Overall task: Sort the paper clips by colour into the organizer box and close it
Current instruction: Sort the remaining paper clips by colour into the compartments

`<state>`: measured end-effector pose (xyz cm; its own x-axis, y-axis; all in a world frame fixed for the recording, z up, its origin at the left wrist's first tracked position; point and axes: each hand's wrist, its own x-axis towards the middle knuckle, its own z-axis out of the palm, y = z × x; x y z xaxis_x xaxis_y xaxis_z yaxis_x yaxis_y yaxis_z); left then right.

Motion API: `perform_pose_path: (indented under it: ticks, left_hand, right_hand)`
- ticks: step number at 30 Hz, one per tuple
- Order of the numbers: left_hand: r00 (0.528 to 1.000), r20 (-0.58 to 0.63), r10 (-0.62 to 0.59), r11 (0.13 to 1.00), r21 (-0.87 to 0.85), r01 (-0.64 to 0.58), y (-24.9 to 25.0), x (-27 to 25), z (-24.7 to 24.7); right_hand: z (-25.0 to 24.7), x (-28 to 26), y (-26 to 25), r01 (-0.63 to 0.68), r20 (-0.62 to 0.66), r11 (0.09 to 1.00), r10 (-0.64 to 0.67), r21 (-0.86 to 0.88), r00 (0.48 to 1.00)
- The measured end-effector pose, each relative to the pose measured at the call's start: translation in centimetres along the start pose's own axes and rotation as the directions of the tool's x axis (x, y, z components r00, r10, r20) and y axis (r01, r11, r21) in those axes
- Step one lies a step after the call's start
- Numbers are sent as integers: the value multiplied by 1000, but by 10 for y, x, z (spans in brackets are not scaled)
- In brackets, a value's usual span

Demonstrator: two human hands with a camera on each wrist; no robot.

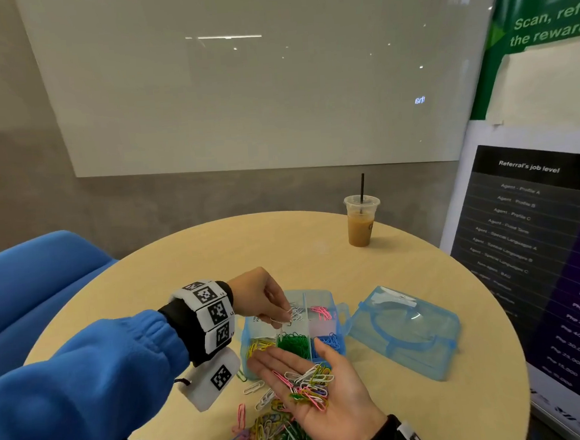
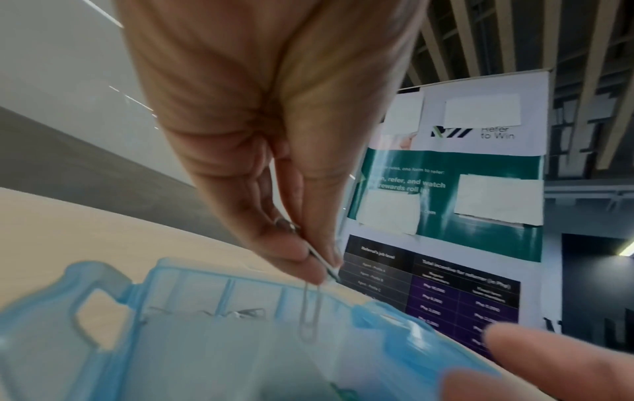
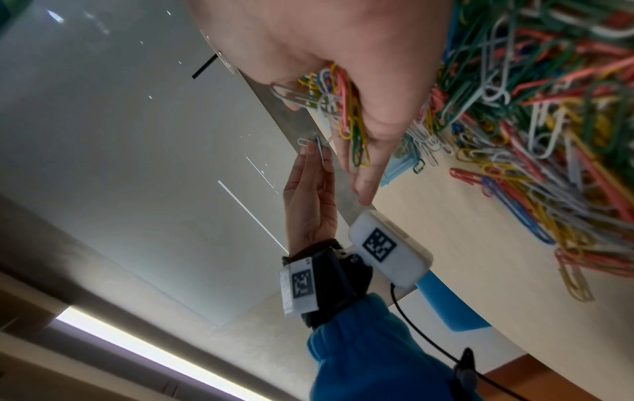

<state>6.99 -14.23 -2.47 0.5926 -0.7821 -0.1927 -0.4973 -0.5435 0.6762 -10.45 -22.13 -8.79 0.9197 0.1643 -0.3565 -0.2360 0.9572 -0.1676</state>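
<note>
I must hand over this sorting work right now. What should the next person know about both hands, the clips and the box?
Left hand: pinches white clips above the organizer box.
Right hand: palm up, flat, carries a mixed handful of clips.
Box: open, its lid lies off to its right.
Done: white, pink, yellow, green and blue clips already sit in separate compartments.
Left: sort the handful, then the loose pile on the table, then close the box.

"Refer to Win", "Referral's job level" on the banner [image 2: 446,206]
</note>
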Motion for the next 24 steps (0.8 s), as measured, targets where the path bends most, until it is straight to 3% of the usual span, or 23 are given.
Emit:
perform_pose_path:
  ticks: [6,11,24]
  left_hand:
    - [977,-210,-42,999,-19,39,-11,13,-14]
    - [979,-184,-87,995,40,96,-18,20,-17]
    - [970,-232,-71,991,98,96,-24,22,-19]
  right_hand:
    - [0,1,-1,-9,10,999,9,32,1000]
    - [1,1,-1,-12,14,999,12,40,1000]
    - [0,2,-2,-21,17,998,20,55,1000]
